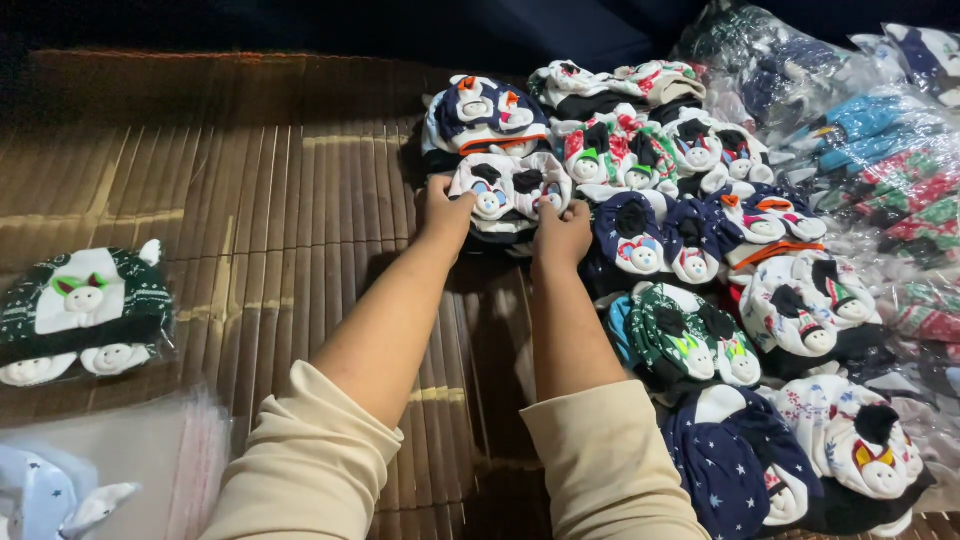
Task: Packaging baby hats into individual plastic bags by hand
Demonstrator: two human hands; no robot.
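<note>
Both my hands reach forward over a brown bamboo mat (250,200). My left hand (445,210) and my right hand (562,232) grip the two sides of a small stack of white-and-black knitted baby hats with little animal faces (508,190). The stack sits at the left edge of a spread of similar hat bundles (700,300) in navy, green, red and white. My sleeves are cream-coloured.
A green-and-white hat in a clear bag (85,310) lies at the left on the mat. Empty clear plastic bags (130,460) and a pale blue hat (50,500) sit at the lower left. Bagged colourful knitwear (880,150) is piled at the right.
</note>
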